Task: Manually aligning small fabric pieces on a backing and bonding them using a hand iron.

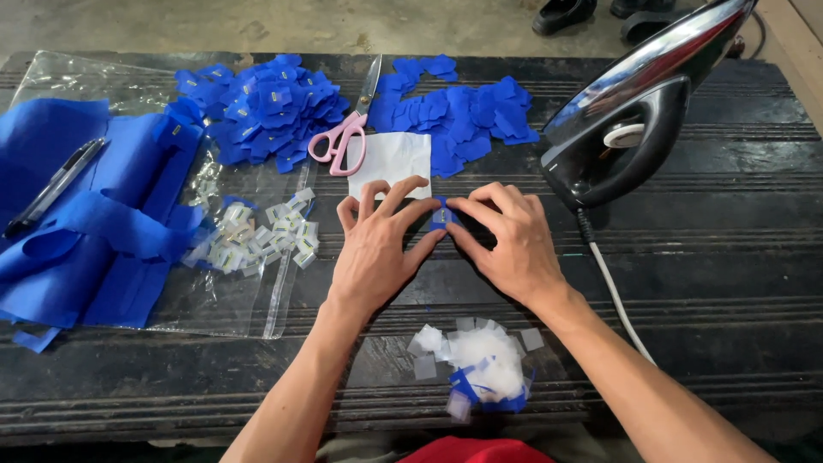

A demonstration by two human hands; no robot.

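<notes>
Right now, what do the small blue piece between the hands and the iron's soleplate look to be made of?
The small blue piece looks like matte felt-like fabric, soft-edged like the blue piles behind it; a pale label seems to sit on it. The iron's soleplate looks like polished metal: it mirrors its surroundings.

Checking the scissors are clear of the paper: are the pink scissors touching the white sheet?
Touching. The head view shows the pink scissors with one handle loop lying over the white sheet's upper left corner.

We observe both bare forearms extended forward, converging. Our left hand (374, 249) lies palm down, fingers spread, thumb angled inward. Our right hand (513, 244) mirrors it, the fingertips of both nearly meeting.
</notes>
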